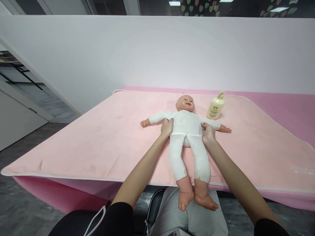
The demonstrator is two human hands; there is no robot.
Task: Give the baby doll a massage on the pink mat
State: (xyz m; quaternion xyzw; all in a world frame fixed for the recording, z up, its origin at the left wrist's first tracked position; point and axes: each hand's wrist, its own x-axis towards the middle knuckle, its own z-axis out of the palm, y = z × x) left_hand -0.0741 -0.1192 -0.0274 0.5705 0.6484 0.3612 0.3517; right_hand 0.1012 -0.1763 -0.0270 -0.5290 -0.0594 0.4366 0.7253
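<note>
A baby doll [186, 123] with a white cloth body lies face up on a pink blanket [110, 131], its head toward the wall and its feet hanging over the near edge. Its arms are spread to both sides. My left hand [167, 127] is closed on the left side of the doll's torso, just below its arm. On the other side of the torso, my right hand [208, 131] grips the doll with curled fingers. Some fingertips of both hands are hidden against the cloth.
A pale yellow pump bottle [215, 106] stands beyond the doll's right-hand arm. Behind the blanket rises a white wall [157, 52]. Pink cloth [290, 111] shows under the blanket. A white cable [95, 221] hangs near my left sleeve.
</note>
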